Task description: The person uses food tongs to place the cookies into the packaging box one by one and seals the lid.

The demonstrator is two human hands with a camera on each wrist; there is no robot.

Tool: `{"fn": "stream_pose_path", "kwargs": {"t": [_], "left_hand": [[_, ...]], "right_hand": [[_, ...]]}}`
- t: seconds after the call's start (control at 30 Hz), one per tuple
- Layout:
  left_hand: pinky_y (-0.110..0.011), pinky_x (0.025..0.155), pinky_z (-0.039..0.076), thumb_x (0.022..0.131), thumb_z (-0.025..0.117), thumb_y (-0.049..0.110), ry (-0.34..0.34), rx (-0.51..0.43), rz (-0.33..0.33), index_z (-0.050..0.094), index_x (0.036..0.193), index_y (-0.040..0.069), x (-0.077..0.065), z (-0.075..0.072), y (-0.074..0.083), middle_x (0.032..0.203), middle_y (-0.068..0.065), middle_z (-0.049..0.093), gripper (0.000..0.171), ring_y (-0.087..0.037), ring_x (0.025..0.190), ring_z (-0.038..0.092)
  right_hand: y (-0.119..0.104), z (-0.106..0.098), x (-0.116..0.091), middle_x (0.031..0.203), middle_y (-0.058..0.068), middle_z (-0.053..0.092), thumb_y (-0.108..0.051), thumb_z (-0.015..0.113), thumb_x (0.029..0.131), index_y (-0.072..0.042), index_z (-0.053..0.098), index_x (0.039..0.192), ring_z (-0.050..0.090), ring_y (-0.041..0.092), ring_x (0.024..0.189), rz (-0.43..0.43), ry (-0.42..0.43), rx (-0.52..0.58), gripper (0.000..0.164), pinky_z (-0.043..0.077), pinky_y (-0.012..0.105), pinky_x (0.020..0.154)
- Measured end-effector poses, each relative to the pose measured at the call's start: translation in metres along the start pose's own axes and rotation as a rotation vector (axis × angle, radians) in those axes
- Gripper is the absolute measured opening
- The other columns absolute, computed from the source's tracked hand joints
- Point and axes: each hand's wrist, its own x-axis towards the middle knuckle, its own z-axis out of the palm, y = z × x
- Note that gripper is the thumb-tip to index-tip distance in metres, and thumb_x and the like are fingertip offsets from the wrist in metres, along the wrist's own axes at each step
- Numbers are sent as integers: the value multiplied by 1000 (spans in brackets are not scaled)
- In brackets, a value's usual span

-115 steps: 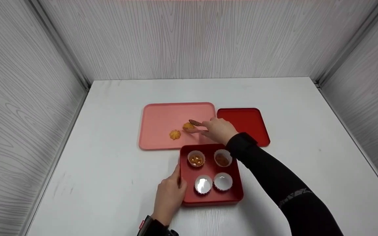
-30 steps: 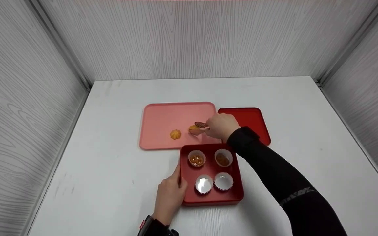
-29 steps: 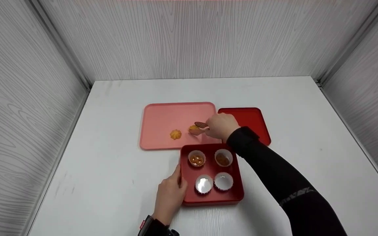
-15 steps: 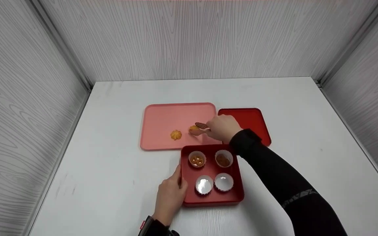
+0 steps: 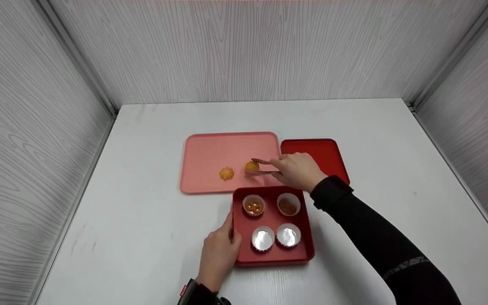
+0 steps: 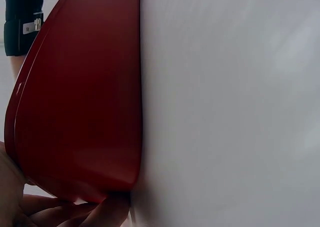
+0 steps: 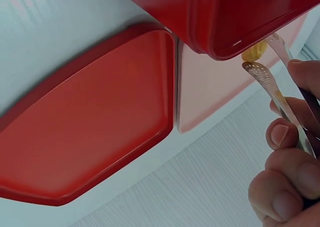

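Observation:
My right hand point(image 5: 301, 170) grips metal tongs point(image 7: 275, 89) with perforated tips, over the right part of the pink tray point(image 5: 201, 148). Between the tong tips is a small yellow piped cookie point(image 5: 251, 166), on or just above the tray; I cannot tell which. A second, flower-shaped cookie point(image 5: 226, 173) lies to its left. My left hand point(image 5: 220, 252) holds the left wall of a square red box point(image 5: 278, 255), its fingers point(image 6: 107, 209) against the outside. Inside, the two rear paper cups hold brown pieces, and the front left cup point(image 5: 263, 239) and front right cup point(image 5: 288, 235) look empty.
A flat red tray point(image 5: 311, 147) sits right of the pink one, partly behind my right hand. The box stands in front of both trays on a white table point(image 5: 134, 203). Grey wood-grain panels point(image 5: 244, 51) enclose the back and sides.
The right hand has drawn slightly right and toward me, and the tongs have turned about the cookie. That cookie lies farther right than several seconds ago. The left hand and box have stayed put.

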Motion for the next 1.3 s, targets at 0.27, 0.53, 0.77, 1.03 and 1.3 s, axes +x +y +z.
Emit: {"fn": "stream_pose_path", "kwargs": {"t": [0.27, 0.53, 0.77, 1.03, 1.3], "left_hand": [[-38, 60, 52, 88, 68, 6, -7, 0, -5, 59, 140, -3, 0, 0, 1, 94, -21, 74, 54, -16, 65, 60], [-33, 57, 48, 89, 65, 7, -10, 3, 6, 58, 141, -2, -2, 0, 0, 84, -15, 73, 53, -11, 60, 50], [-32, 57, 46, 89, 66, 6, -11, 3, -1, 58, 140, -4, -2, 0, 0, 77, -13, 70, 53, -11, 59, 48], [-29, 55, 43, 90, 66, 6, -26, -19, -10, 57, 142, -3, -1, 0, 0, 69, -6, 63, 53, -11, 58, 44], [-30, 56, 44, 90, 65, 7, -20, 3, -7, 57, 142, -3, 1, -2, 1, 68, -5, 62, 54, -11, 58, 44]], "right_hand": [[-1, -11, -21, 75, 8, 62, -20, 76, 92, -8, 69, 109, 48, 21, 50, -69, 96, -3, 22, 42, 35, 47], [-5, -24, -57, 68, 1, 51, -19, 79, 89, -8, 72, 118, 37, 11, 48, -141, 228, 46, 31, 28, 25, 47], [-9, -35, -94, 69, 0, 52, -18, 85, 82, -8, 72, 118, 39, 9, 47, -182, 276, 26, 39, 30, 22, 46], [-13, -48, -134, 68, -4, 53, -18, 88, 77, -10, 74, 120, 38, 4, 48, -182, 271, 35, 46, 30, 19, 44], [-15, -55, -160, 66, -8, 45, -17, 89, 73, -11, 74, 117, 32, -1, 48, -196, 215, 38, 47, 29, 17, 44]]}}
